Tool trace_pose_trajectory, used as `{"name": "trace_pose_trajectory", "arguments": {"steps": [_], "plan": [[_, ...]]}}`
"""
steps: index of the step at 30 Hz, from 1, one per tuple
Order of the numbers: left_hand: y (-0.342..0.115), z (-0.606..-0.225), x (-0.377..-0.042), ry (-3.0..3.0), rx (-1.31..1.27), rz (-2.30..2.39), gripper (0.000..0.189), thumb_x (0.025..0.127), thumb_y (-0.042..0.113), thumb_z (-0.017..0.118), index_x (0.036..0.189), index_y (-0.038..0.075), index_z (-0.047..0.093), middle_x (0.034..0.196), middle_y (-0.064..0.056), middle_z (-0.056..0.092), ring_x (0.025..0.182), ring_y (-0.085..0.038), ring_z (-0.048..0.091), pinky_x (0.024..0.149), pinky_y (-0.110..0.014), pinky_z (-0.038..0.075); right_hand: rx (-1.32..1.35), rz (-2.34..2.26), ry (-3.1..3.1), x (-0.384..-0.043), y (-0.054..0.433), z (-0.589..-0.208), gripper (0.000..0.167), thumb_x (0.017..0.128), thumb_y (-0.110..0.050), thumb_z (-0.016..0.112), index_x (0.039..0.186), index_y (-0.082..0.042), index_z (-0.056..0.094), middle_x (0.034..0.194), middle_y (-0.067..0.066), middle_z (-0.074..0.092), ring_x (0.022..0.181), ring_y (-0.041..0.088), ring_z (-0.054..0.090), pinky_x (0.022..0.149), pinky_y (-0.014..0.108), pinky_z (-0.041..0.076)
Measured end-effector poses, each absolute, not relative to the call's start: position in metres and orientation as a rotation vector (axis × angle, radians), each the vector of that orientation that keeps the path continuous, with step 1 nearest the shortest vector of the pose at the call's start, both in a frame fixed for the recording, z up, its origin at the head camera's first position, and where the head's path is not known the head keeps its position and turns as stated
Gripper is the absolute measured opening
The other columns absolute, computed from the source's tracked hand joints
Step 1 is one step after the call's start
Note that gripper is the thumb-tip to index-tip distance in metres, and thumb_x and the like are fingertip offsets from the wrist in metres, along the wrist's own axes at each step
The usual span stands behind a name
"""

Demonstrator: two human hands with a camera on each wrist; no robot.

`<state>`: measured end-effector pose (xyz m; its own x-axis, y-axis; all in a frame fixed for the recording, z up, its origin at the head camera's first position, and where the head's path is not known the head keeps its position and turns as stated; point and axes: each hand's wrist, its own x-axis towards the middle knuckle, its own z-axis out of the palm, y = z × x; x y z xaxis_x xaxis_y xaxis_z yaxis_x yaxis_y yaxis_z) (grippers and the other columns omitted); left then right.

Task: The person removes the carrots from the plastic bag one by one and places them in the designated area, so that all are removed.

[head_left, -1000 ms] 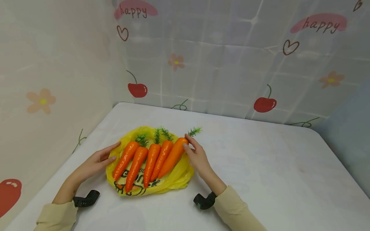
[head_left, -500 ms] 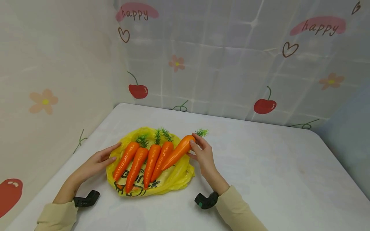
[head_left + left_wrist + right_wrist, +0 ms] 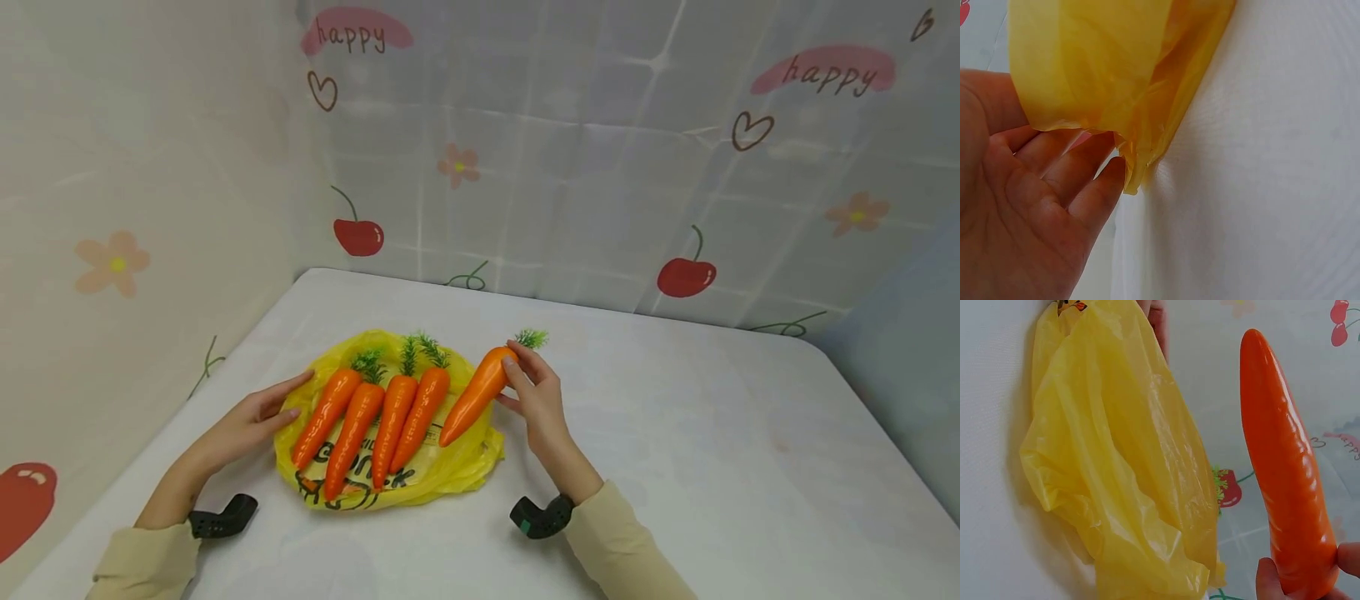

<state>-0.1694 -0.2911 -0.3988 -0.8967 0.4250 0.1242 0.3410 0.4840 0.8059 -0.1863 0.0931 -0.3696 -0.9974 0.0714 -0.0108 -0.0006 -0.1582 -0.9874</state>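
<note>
Carrot [image 3: 477, 397] sits pinched near its leafy top in the right hand [image 3: 538, 402], presumably to keep its taper clear of the yellow bag [image 3: 474, 468]; the left hand [image 3: 243, 425], fingers loosely extended at the bag's 9 o'clock edge, probably steadies it. The carrot lies at the right hand's 9 o'clock, tip pointing to 7.

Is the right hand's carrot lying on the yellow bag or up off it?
Off it: the right hand holds the carrot, and the right wrist view shows a gap between it and the yellow bag.
</note>
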Motion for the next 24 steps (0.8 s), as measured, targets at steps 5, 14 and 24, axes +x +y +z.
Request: {"name": "trace_pose_trajectory", "arguments": {"steps": [5, 14, 24], "plan": [[-0.292, -0.399, -0.169, 2.634, 0.697, 1.389, 0.052, 0.097, 0.010, 0.051, 0.144, -0.002, 0.032, 0.145, -0.025, 0.029, 0.128, -0.046, 0.025, 0.090, -0.009, 0.029, -0.070, 2.359, -2.012, -0.187, 0.100, -0.367, 0.039, 0.095, -0.019, 0.057, 0.133, -0.009, 0.052, 0.123, 0.011, 0.055, 0.092, 0.024, 0.060, 0.076, 0.039, 0.052], [-0.292, -0.401, -0.169, 2.648, 0.695, 1.380, 0.052, 0.097, 0.011, 0.052, 0.143, -0.001, 0.033, 0.145, -0.024, 0.031, 0.128, -0.044, 0.027, 0.091, -0.009, 0.028, -0.064, 2.345, -2.035, -0.188, 0.113, -0.364, 0.040, 0.095, -0.019, 0.058, 0.133, -0.009, 0.051, 0.124, 0.012, 0.055, 0.093, 0.024, 0.059, 0.078, 0.038, 0.051], [-0.291, -0.402, -0.169, 2.651, 0.717, 1.379, 0.052, 0.096, 0.010, 0.052, 0.144, 0.000, 0.033, 0.145, -0.024, 0.031, 0.128, -0.044, 0.028, 0.090, -0.009, 0.029, -0.080, 2.313, -2.090, -0.184, 0.129, -0.366, 0.040, 0.095, -0.018, 0.057, 0.133, -0.010, 0.051, 0.126, 0.011, 0.054, 0.094, 0.025, 0.058, 0.078, 0.038, 0.052]]}}
